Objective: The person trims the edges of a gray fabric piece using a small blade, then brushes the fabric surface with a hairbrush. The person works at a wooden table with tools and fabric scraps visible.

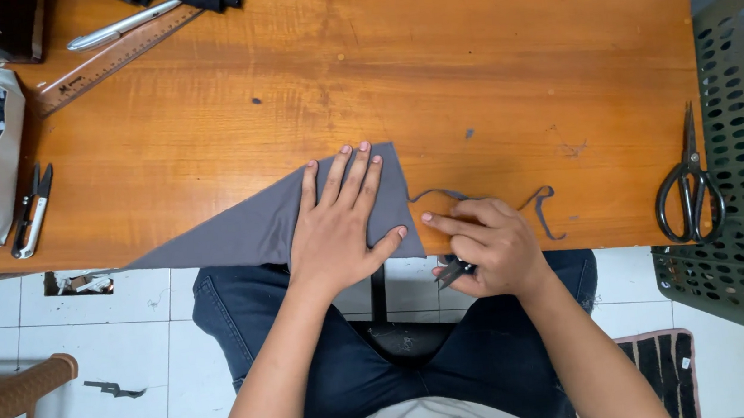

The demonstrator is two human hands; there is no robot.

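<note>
Pressing flat with fingers spread, the left hand (338, 235) pins the grey fabric triangle (256, 229) at the wooden table's (486, 71) six o'clock edge; the right hand (489, 248), at its three o'clock, curls around small snips (453, 271), forefinger touching a thin grey strip (540, 206); large black scissors (686, 183) lie far toward three o'clock.

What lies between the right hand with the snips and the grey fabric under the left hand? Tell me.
Nothing visible does. The right hand, holding small snips, sits just right of the grey fabric, with its forefinger nearly at the cloth's right edge. Only bare wooden table shows in the narrow gap. The left hand lies flat on the fabric.
</note>
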